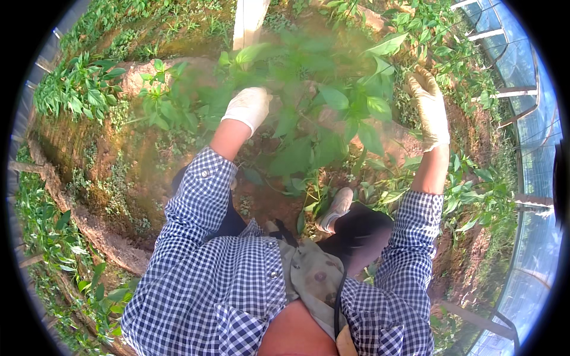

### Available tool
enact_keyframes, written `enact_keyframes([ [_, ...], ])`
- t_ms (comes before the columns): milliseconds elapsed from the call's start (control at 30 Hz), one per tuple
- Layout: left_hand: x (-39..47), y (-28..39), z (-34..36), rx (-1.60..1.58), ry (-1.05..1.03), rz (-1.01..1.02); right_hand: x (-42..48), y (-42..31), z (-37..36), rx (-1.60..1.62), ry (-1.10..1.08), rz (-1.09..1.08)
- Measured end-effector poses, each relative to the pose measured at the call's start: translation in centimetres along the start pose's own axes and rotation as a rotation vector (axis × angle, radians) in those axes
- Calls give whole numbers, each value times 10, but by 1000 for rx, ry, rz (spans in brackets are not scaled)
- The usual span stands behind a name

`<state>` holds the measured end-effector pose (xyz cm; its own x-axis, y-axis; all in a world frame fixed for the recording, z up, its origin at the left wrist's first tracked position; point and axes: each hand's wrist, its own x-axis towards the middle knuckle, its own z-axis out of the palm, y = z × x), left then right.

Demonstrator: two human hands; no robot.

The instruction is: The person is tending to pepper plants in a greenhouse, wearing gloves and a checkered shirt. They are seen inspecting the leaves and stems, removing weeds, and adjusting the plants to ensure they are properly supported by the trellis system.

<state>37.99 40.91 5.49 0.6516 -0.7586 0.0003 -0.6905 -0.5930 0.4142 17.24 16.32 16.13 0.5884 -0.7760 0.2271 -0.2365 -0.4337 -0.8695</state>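
A leafy green plant (pixel 311 147), pepper by the look of its leaves, rises between my hands; its upper leaves are blurred close to the camera. My left hand (pixel 247 107), in a white glove, is curled at the plant's left side. Haze and foliage hide its fingertips, so what it grips does not show. On the right, my gloved right hand (pixel 427 107) reaches out past the plant with its fingers bent, beside the leaves of the neighbouring row. Whether anything lies within those fingers cannot be made out.
A pale post (pixel 250 22) stands at the far side. More leafy plants (pixel 80 89) grow in soil rows to the left. Plastic sheeting (pixel 534 178) on a frame of bars runs along the right. My shoe (pixel 338 204) rests on the soil below the plant.
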Motion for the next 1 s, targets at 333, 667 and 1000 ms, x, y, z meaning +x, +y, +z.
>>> enact_keyframes([
  [333, 7, -4, 23, -1131, -418, -338, -65, -49, 132, -93, -585, -244],
  [667, 97, -195, 113, -1408, -74, -79, -63, -30, 236, -313, -409, -85],
  [1000, 39, 2, 62, -969, -2, -209, -42, 70, 191, -153, 71, -36],
])
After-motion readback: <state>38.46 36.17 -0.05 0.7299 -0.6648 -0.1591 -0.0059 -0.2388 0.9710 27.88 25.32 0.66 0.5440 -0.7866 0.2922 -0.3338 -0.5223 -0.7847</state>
